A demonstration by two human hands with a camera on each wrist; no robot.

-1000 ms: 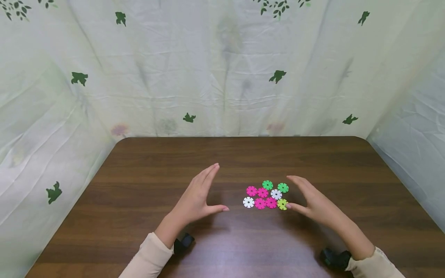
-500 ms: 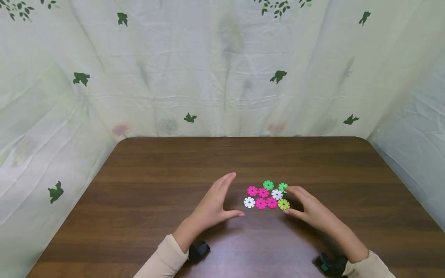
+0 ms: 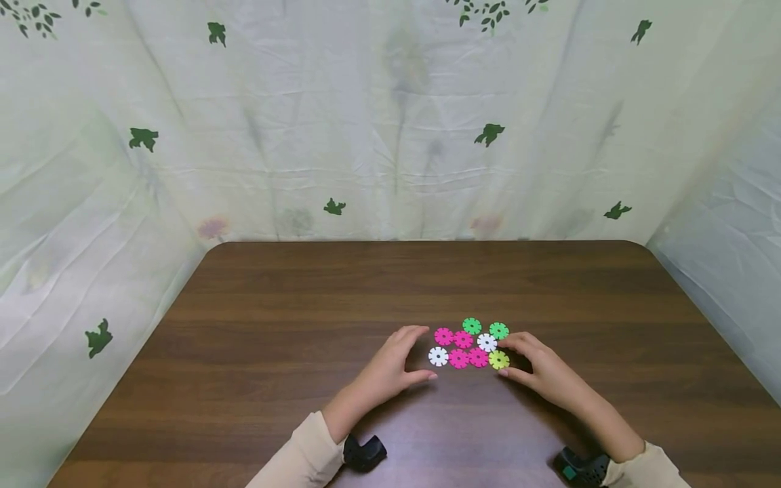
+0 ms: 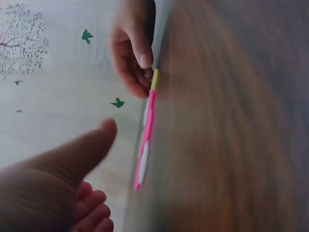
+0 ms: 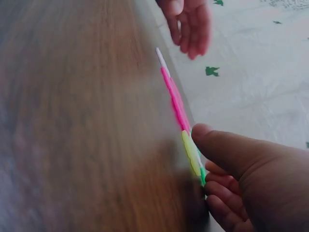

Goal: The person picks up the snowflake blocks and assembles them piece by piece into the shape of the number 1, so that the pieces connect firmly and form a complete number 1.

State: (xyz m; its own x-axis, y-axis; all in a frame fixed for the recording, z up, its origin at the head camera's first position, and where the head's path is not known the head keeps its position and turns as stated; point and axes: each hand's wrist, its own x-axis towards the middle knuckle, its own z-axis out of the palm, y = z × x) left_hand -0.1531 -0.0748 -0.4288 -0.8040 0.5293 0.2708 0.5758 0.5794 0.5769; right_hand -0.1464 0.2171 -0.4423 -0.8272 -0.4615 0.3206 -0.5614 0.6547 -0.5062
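Observation:
Several small notched plastic discs lie flat on the brown table in a close cluster. A white disc (image 3: 438,357), two pink ones and a yellow disc (image 3: 499,359) form the near row. Behind them are pink discs (image 3: 463,339), another white disc (image 3: 487,342) and two green discs (image 3: 472,326). My left hand (image 3: 390,362) is just left of the cluster, thumb and fingers spread apart, holding nothing. At the right edge my right hand (image 3: 546,369) has its thumb and fingertips beside the yellow disc; whether they touch it is unclear.
The wooden table (image 3: 293,291) reaches back to a pale cloth curtain (image 3: 390,135) with green bird shapes, which also hangs at both sides. Black wrist cameras (image 3: 364,453) sit under both wrists, close above the tabletop.
My left hand has moved right, up to the cluster, and its fingers have come lower. My right hand has shifted slightly left, its fingers drawn nearer the discs. The discs keep their arrangement.

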